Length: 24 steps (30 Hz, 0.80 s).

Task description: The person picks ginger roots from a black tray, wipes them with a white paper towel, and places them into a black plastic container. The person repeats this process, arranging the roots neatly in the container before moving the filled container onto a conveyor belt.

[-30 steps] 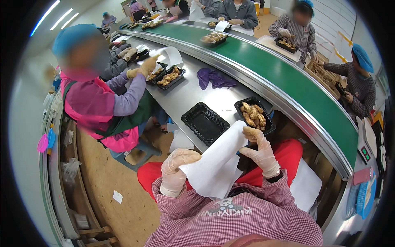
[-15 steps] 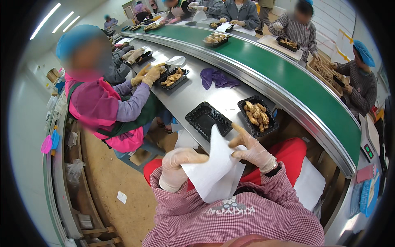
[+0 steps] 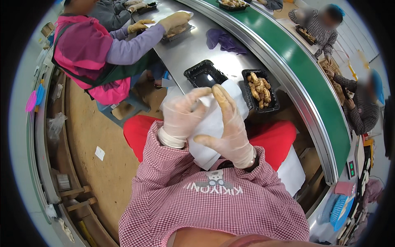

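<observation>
Both my hands wear pale, see-through gloves over my lap. My left hand (image 3: 181, 119) curls its thumb and fingers on a white sheet (image 3: 201, 152) at its upper part. My right hand (image 3: 230, 131) lies over the same sheet, fingers stretched and thumb apart, its fingertips close to the left fingers. The sheet hangs down between the hands and spreads behind them. Just beyond, a black plastic tray (image 3: 197, 78) with a bare bottom sits at the metal table's edge. To its right stands another black tray (image 3: 273, 106) holding brown, knobbly mushroom-like pieces (image 3: 259, 88).
A purple cloth (image 3: 224, 41) lies on the steel table (image 3: 185, 53). Beyond runs a green conveyor belt (image 3: 288, 55) with a metal rail. At left, a co-worker in pink (image 3: 82, 45) handles a filled tray. Blue baskets (image 3: 341, 212) stand at lower right.
My view has tilted downward. My hands have come closer together over the white sheet, which was held up between them. The co-worker at left now reaches over a tray.
</observation>
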Tool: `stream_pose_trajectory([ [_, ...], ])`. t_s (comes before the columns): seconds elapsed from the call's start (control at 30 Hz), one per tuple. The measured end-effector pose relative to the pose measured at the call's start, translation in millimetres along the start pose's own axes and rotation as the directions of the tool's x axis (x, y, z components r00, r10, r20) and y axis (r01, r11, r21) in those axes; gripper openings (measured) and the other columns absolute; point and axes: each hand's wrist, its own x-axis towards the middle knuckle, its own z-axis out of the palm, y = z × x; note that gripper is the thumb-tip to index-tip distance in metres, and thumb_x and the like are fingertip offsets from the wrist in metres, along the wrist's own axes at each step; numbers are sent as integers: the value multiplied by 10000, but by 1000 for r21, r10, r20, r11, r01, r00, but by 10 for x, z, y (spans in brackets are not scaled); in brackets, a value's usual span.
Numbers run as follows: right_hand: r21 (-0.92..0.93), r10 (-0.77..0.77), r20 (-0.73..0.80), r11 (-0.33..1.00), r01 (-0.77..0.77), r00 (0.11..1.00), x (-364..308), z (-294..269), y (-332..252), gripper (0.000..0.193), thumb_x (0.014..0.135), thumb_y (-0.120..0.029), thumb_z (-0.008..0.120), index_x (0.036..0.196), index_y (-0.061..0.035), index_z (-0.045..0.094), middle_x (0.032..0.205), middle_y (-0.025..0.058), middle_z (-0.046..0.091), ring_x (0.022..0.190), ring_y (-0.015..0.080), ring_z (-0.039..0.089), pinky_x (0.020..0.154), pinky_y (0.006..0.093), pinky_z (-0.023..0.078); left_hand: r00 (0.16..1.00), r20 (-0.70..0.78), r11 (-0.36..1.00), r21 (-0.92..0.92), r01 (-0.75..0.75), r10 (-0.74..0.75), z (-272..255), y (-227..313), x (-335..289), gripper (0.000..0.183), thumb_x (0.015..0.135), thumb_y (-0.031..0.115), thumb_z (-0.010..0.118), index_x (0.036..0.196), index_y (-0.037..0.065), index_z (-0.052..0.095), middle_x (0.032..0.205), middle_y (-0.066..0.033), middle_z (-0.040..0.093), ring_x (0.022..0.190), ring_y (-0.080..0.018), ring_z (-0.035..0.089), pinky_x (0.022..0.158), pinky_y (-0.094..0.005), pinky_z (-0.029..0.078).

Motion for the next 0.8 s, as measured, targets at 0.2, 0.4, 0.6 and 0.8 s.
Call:
stream_pose_trajectory([
  [0.2, 25, 132, -4, 991, -132, 991, -32, -141, 57, 331, 774, -23, 754, 1100, -50, 702, 939, 109, 718, 802, 236, 712, 716, 306, 554, 986, 159, 998, -43, -45, 52, -140, 62, -77, 215, 769, -5, 747, 965, 83, 746, 669, -46, 629, 544, -129, 563, 561, -247, 452],
  [0.4, 129, 130, -176, 986, -108, 976, -194, -554, 146, 262, 737, 76, 685, 959, -56, 731, 818, 76, 698, 693, 208, 670, 639, 274, 509, 971, 232, 965, -262, 12, 51, 54, -114, -142, 238, 783, -6, 727, 1008, 69, 711, 1049, -80, 699, 1019, -269, 638, 943, -382, 482],
  [0.6, -586, -107, -129, 810, 11, 986, -23, -907, -75, 631, 658, -74, 792, 1266, -116, 630, 1252, 90, 634, 1117, 287, 594, 946, 426, 459, 858, 69, 861, -40, -507, 508, 350, 217, 183, 261, 800, 56, 749, 1041, 104, 660, 931, -45, 682, 843, -268, 658, 765, -375, 493],
  [0.8, -441, -75, -271, 896, -55, 960, -86, -1316, -200, 334, 747, -33, 759, 1075, -77, 711, 955, 88, 709, 822, 267, 680, 719, 359, 537, 775, 132, 783, -191, -591, 617, 527, 724, 291, 268, 746, -3, 769, 982, 90, 683, 830, -50, 680, 744, -251, 642, 701, -361, 472],
])
